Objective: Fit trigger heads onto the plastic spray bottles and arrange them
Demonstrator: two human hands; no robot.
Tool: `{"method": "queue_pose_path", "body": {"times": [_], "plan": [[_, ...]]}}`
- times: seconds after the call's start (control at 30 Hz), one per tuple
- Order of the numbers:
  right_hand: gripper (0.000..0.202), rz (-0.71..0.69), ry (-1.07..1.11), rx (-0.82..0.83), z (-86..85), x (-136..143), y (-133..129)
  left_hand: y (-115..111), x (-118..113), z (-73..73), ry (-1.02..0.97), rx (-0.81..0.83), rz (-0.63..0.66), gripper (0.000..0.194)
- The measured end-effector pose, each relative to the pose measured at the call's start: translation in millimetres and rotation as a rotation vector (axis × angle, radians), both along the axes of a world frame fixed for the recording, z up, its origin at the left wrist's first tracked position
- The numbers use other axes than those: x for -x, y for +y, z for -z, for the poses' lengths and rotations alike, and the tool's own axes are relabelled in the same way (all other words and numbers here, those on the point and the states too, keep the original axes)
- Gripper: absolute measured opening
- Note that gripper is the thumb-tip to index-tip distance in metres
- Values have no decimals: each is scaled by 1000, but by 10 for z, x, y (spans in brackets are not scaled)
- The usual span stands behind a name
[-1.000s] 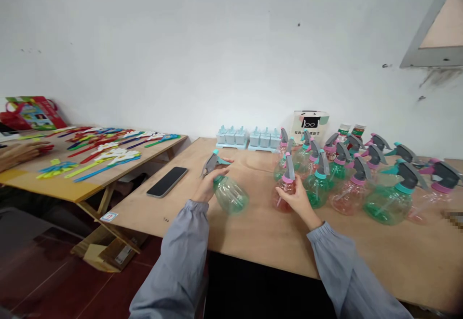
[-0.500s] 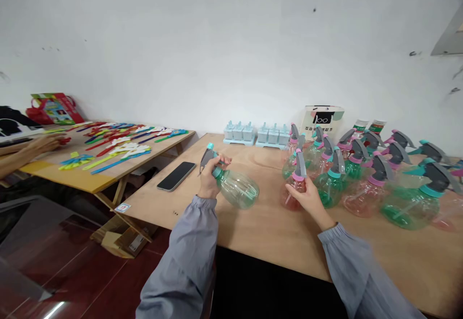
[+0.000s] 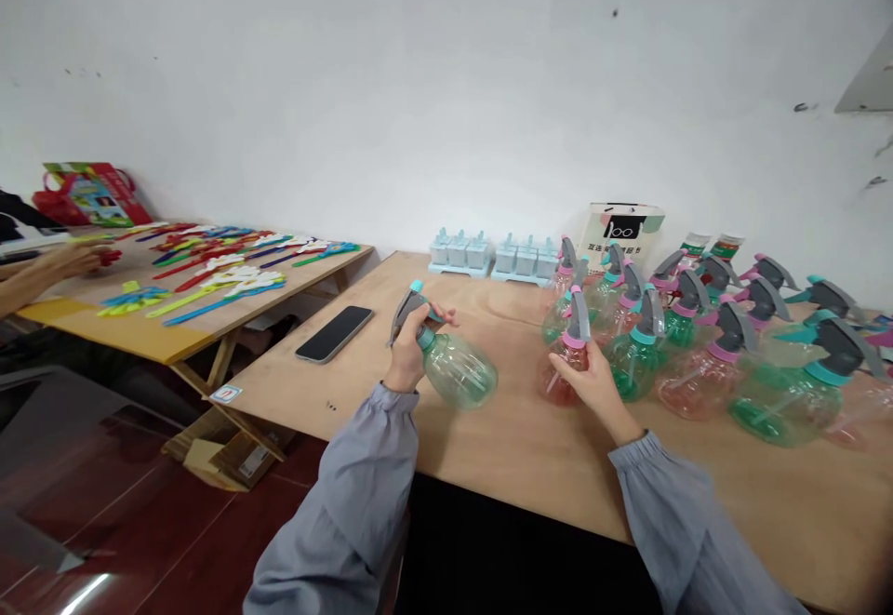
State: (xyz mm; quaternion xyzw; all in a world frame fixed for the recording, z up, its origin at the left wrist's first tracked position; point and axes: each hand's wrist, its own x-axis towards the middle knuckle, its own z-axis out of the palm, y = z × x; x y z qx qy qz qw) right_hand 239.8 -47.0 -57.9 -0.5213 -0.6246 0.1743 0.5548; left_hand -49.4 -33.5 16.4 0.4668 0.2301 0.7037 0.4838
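My left hand (image 3: 408, 347) is wrapped round the neck of a green spray bottle (image 3: 461, 371) with a grey and turquoise trigger head. That bottle is tilted, its base pointing right and toward me. My right hand (image 3: 592, 375) grips a pink spray bottle (image 3: 558, 384) by its side; it stands upright on the wooden table, its head grey and pink. Close to the right hand stands another green spray bottle (image 3: 632, 364). Several more pink and green spray bottles (image 3: 701, 378) crowd the right side of the table.
A black phone (image 3: 335, 334) lies left of my left hand. Light-blue ice-pop moulds (image 3: 460, 254) and a printed box (image 3: 620, 233) stand by the wall. On the table at left are colourful plastic strips (image 3: 223, 285) and another person's hand (image 3: 66, 266).
The green spray bottle in my left hand has tilted a little more, its trigger head shifting slightly right. My right hand keeps its grip on the pink bottle. The view has shifted slightly.
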Motion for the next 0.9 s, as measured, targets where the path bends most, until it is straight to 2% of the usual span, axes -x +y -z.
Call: {"method": "queue_pose_path", "body": {"times": [0.07, 0.13, 0.23, 0.3, 0.37, 0.5, 0.67, 0.83, 0.9], "plan": [[45, 5, -2, 6, -14, 3, -9, -18, -19, -19, 29, 3, 26, 24], [46, 9, -6, 10, -22, 4, -13, -24, -21, -23, 64, -26, 28, 31], [44, 2, -5, -2, -13, 1, -4, -3, 1, 20, 102, -116, -34, 47], [43, -7, 1, -8, 5, -3, 8, 23, 24, 61, 125, -139, -63, 51], [43, -10, 9, -4, 24, -8, 18, 51, 46, 89, 127, -110, -40, 49], [44, -9, 12, 11, 40, -12, 27, 78, 59, 104, 142, -50, 93, 49], [46, 5, 8, 0, 5, 1, 14, 42, 46, 95, 162, -89, 30, 55], [44, 0, -2, -5, -12, 12, 3, 3, 84, 68, 262, -52, 194, 48], [44, -5, 1, -7, -3, 11, 7, -7, 97, 55, 276, -69, 167, 46]]}}
